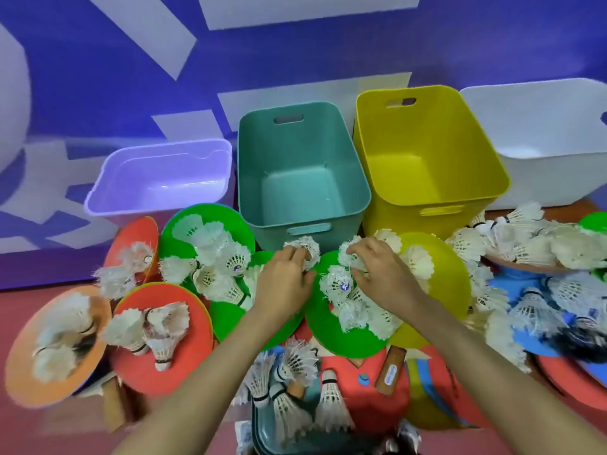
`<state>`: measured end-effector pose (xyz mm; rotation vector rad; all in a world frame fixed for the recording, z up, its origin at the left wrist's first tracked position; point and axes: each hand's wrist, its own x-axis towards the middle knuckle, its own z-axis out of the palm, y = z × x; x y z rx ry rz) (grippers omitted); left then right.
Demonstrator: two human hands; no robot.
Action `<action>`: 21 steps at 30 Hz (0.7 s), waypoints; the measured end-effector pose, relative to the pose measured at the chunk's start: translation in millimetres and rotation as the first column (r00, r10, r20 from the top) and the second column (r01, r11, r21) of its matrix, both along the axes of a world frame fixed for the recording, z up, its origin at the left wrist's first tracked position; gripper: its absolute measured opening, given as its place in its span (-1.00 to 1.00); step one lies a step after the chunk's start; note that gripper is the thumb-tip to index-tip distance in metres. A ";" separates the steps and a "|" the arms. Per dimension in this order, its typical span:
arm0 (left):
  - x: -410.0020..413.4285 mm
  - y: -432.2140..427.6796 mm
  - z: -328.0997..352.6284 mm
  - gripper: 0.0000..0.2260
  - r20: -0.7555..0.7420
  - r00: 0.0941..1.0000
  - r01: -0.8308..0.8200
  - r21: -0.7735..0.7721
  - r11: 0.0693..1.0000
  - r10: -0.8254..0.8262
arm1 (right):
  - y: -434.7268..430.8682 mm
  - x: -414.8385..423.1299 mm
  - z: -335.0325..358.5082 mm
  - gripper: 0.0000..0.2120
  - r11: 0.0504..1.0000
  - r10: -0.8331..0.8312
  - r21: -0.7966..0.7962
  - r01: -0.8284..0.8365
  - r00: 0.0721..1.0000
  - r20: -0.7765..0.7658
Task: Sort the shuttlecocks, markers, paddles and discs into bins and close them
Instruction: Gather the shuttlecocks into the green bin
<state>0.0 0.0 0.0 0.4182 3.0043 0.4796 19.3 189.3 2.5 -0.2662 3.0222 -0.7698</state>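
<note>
While both hands meet at the middle of the frame, the left hand (pixel 284 277) curls its fingers round a white feather shuttlecock (pixel 308 249) just below the near wall of the teal plastic bin (pixel 262 159). The right hand (pixel 381 274) closes its bent fingertips on a second shuttlecock (pixel 345 254) at the top edge of a bright green flat disc (pixel 325 334).

The shuttlecocks have frayed white feather skirts and rounded cork bases. Some have a dark band near the base, and a few have a small blue sticker on the cork. They lie in loose heaps across the lower half of the frame, on a yellow disc (pixel 443 290) right of centre, a red disc (pixel 193 356) at lower left, an orange disc (pixel 23 366) at the far left and another green disc (pixel 238 224) left of the teal bin. More lie at bottom centre beside a red-faced paddle with a wooden handle (pixel 391 372).

Four open bins stand in a row across the middle. From left to right they are a low translucent lavender bin (pixel 131 178), the teal bin, a tall yellow bin (pixel 410 133) and a white bin (pixel 542 126) cut off by the right edge. The lavender, teal and yellow bins show bare floors. The white bin's floor is only partly in view.
</note>
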 end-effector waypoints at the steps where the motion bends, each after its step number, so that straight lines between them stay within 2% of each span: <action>1: -1.2 -0.2 -3.4 -0.69 0.015 1.000 -0.001 -0.032 0.999 0.002 | -0.8 -1.9 -3.7 -0.59 0.999 0.020 0.050 -0.021 1.000 0.018; 3: -4.0 -0.1 -13.9 -0.68 -0.012 1.000 -0.009 -0.056 0.998 0.008 | -1.0 -5.8 -8.5 -0.44 0.993 0.057 0.098 -0.059 0.998 0.030; 5: -5.3 2.9 -19.4 -0.69 -0.007 1.000 -0.008 -0.083 0.997 0.007 | -2.1 -10.6 -12.3 -0.39 0.992 0.044 0.118 -0.047 0.999 0.027; 8: -10.2 9.0 -22.6 -0.73 -0.054 0.998 -0.050 -0.112 0.992 0.044 | 2.3 -19.8 -22.3 -0.51 0.982 -0.031 0.185 0.039 0.999 -0.043; 11: -12.8 12.9 -20.3 -0.83 -0.151 0.986 -0.086 -0.058 0.995 0.076 | 8.1 -26.3 -26.2 -0.64 0.959 -0.039 0.278 0.052 0.998 -0.052; 14: -7.5 9.6 -16.9 -0.81 -0.315 0.948 -0.040 0.000 0.999 0.038 | 16.3 -23.7 -20.8 -0.70 0.973 0.019 0.232 0.021 0.985 -0.170; 18: 2.0 1.2 -5.9 -0.80 -0.426 0.904 0.070 0.060 0.996 -0.038 | 25.4 -12.5 -4.6 -0.83 0.996 0.026 0.087 -0.001 0.959 -0.281; 21: 6.9 -4.9 9.7 -0.80 -0.544 0.836 0.153 0.117 0.981 -0.065 | 28.9 -2.2 5.5 -0.90 0.999 0.044 0.003 -0.045 0.935 -0.353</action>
